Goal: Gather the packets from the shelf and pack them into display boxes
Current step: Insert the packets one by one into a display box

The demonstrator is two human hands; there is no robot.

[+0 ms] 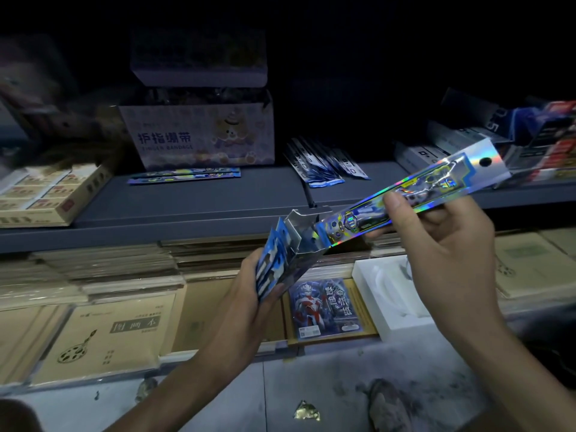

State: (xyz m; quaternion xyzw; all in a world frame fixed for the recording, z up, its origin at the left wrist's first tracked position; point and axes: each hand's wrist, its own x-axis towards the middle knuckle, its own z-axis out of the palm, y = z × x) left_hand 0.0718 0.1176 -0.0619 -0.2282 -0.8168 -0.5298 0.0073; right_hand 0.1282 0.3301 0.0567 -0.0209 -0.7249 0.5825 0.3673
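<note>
Your left hand (249, 291) grips one open display box (276, 260). Your right hand (445, 244) pinches one holographic packet (436, 182), its lower-left end in the box, hang-hole end pointing upper-right.

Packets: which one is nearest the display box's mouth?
The long holographic packet pinched by the right hand, its lower end at the mouth of the display box in the left hand. The other packets lie on the shelf.

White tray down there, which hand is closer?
Right. The right hand, pinching a shiny packet, is just over the white tray; the left hand, gripping a blue box, is off to its left.
</note>
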